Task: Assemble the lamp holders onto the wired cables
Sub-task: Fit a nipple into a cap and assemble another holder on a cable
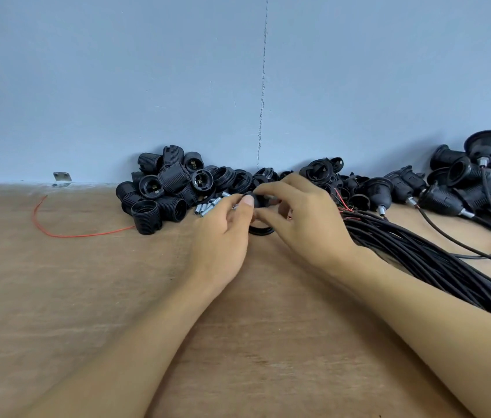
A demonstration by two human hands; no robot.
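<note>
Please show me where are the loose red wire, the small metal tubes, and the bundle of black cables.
loose red wire (87, 235): head view, on its low curve lying on the table.
small metal tubes (208, 205): head view, on one tube in the middle of the small heap.
bundle of black cables (419, 251): head view, on the bundle's middle strands.

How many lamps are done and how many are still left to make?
Done: a heap of finished holders on cables sits at the far right; I can't count them exactly. In hand: the left hand and right hand pinch one small black part between them. Left: a pile of loose sockets, some metal tubes and a thick cable bundle, so plenty remains.
</note>
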